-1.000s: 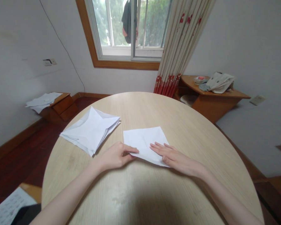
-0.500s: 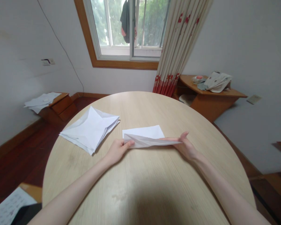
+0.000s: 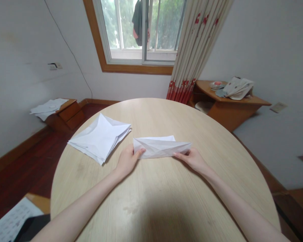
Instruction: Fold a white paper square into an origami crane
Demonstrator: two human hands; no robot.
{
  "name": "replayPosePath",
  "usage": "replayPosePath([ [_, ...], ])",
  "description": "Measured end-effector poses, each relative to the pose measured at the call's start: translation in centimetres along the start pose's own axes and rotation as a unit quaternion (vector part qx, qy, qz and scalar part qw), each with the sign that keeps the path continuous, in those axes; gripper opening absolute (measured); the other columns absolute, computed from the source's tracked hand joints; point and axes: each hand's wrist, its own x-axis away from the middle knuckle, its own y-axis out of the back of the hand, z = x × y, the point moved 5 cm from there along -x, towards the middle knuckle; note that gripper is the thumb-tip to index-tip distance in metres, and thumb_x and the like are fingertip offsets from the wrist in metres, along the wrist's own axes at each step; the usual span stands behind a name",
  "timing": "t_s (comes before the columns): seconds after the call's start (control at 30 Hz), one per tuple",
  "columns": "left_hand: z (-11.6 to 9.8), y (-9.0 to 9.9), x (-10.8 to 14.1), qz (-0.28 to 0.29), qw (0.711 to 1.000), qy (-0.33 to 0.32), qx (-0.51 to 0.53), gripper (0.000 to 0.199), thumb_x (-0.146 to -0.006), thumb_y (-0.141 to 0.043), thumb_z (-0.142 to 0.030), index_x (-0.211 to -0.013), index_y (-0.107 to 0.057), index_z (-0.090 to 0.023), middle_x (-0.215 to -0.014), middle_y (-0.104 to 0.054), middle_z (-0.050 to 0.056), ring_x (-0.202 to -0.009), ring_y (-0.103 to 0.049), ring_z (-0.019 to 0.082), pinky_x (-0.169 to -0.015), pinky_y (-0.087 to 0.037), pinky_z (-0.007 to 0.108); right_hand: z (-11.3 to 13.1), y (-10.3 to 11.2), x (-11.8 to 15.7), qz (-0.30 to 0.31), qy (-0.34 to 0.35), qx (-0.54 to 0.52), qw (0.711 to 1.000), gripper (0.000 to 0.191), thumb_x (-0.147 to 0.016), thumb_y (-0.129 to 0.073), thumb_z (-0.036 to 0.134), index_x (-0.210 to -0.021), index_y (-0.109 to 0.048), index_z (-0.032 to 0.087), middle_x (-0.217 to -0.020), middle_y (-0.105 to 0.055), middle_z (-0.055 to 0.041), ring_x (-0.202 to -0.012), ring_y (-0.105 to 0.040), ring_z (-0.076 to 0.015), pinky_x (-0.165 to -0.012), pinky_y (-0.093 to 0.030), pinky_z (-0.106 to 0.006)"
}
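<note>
White, thin, creased paper sheet (image 3: 155,149), folded over on itself, is at the middle of the round, pale wood-grain table (image 3: 151,114), right of a stack of white, folded papers (image 3: 102,134). The bare left hand (image 3: 127,159) pinches its left end; the bare right hand (image 3: 194,159) grips its right end, thumb in front.

Stack (image 3: 102,136) left, sheet (image 3: 161,149) right

Here on the table (image 3: 146,181) lies the stack; the sheet is between left hand (image 3: 127,158) and right hand (image 3: 194,159). Behind is the window (image 3: 144,33), the curtain (image 3: 192,50) at its right. A cabinet (image 3: 232,114) stands back right, a nightstand (image 3: 71,116) back left.
</note>
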Motion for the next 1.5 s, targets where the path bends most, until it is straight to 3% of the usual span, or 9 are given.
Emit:
replayPosePath([
  [0.1, 0.0, -0.2, -0.1, 0.017, 1.0, 0.007, 0.013, 0.027, -0.079, -0.064, -0.04, -0.092, -0.061, -0.017, -0.087, -0.068, 0.006, -0.079, -0.063, 0.024, -0.07, -0.045, 0.031, -0.7, 0.0, -0.2, -0.02, -0.001, -0.006, 1.0, 0.035, -0.071, -0.067, 0.049, -0.087, -0.066, 0.018, -0.097, -0.073, -0.0117, -0.09, -0.068, -0.0317, -0.08, -0.054, -0.047],
  [0.4, 1.2, -1.1, 0.1, 0.019, 0.999, 0.006, -0.03, 0.058, -0.084, -0.06, -0.027, -0.133, -0.032, -0.014, -0.117, -0.061, 0.016, -0.105, -0.061, 0.029, -0.09, -0.047, 0.044, -0.8, -0.3, -0.2, -0.111, 0.062, 0.073, 0.989, 0.061, -0.074, -0.064, 0.035, -0.128, -0.04, 0.019, -0.107, -0.063, -0.0121, -0.093, -0.063, -0.0258, -0.083, -0.051, -0.044],
  [0.63, -0.5, -0.8, 0.8, -0.099, 0.963, -0.134, -0.21, 0.078, -0.08, -0.065, -0.023, -0.143, -0.019, -0.019, -0.141, -0.034, 0.019, -0.131, -0.034, 0.036, -0.104, -0.033, 0.057, 1.4, -1.3, 1.3, -0.189, 0.217, 0.337, 0.897, 0.059, -0.085, -0.052, 0.029, -0.139, -0.032, 0.021, -0.128, -0.043, -0.0173, -0.116, -0.044, -0.0342, -0.095, -0.039, -0.055],
  [0.8, -1.0, -1.7, 1.0, -0.041, 0.956, -0.211, -0.199, 0.052, -0.087, -0.052, -0.012, -0.135, -0.035, -0.022, -0.128, -0.046, 0.015, -0.121, -0.044, 0.03, -0.1, -0.04, 0.05, 3.0, -2.9, 2.4, -0.191, 0.253, 0.415, 0.853, 0.057, -0.086, -0.044, 0.014, -0.141, -0.029, 0.023, -0.143, -0.03, -0.0185, -0.132, -0.028, -0.0377, -0.1, -0.03, -0.059],
  [0.93, -1.0, -2.6, 1.3, 0.046, 0.96, -0.239, -0.138, 0.037, -0.087, -0.038, -0.001, -0.117, -0.051, -0.019, -0.113, -0.054, 0.01, -0.107, -0.053, 0.022, -0.092, -0.047, 0.039, 2.8, -4.2, 2.4, -0.087, 0.291, 0.323, 0.896, 0.047, -0.084, -0.037, 0.006, -0.128, -0.043, 0.022, -0.123, -0.044, -0.0157, -0.113, -0.047, -0.0282, -0.092, -0.044, -0.047],
  [1.07, -1.2, -3.0, 1.3, 0.083, 0.968, -0.2, -0.13, 0.03, -0.086, -0.04, -0.002, -0.106, -0.056, -0.018, -0.107, -0.057, 0.008, -0.103, -0.053, 0.021, -0.091, -0.047, 0.038, 2.5, -4.9, 2.1, 0.001, 0.263, 0.248, 0.932, 0.029, -0.081, -0.036, 0.003, -0.098, -0.053, 0.021, -0.099, -0.053, -0.0102, -0.097, -0.052, -0.023, -0.086, -0.046, -0.04],
  [1.17, -1.4, -3.0, 1.0, 0.082, 0.978, -0.127, -0.141, 0.016, -0.087, -0.051, -0.013, -0.101, -0.057, -0.017, -0.103, -0.057, 0.008, -0.101, -0.053, 0.023, -0.092, -0.045, 0.04, 2.8, -5.0, 1.9, -0.005, 0.204, 0.235, 0.95, 0.015, -0.082, -0.045, 0.01, -0.088, -0.052, 0.021, -0.093, -0.055, -0.0073, -0.092, -0.051, -0.023, -0.083, -0.045, -0.039],
  [1.27, -1.7, -3.3, 1.0, 0.078, 0.982, -0.064, -0.161, 0.019, -0.084, -0.06, -0.023, -0.101, -0.057, -0.016, -0.105, -0.056, 0.008, -0.104, -0.05, 0.025, -0.095, -0.043, 0.041, 2.9, -5.4, 1.8, -0.007, 0.156, 0.232, 0.96, 0.005, -0.082, -0.051, 0.018, -0.08, -0.054, 0.022, -0.09, -0.055, -0.0053, -0.091, -0.05, -0.0229, -0.081, -0.044, -0.039],
  [1.5, -2.4, -3.8, 1.3, 0.069, 0.975, -0.017, -0.212, 0.035, -0.077, -0.07, -0.033, -0.103, -0.054, -0.016, -0.106, -0.054, 0.008, -0.104, -0.048, 0.026, -0.091, -0.042, 0.039, 2.5, -6.1, 1.3, -0.007, 0.105, 0.237, 0.966, 0.013, -0.08, -0.061, 0.025, -0.069, -0.057, 0.022, -0.089, -0.054, -0.0045, -0.092, -0.049, -0.0232, -0.084, -0.04, -0.039],
])
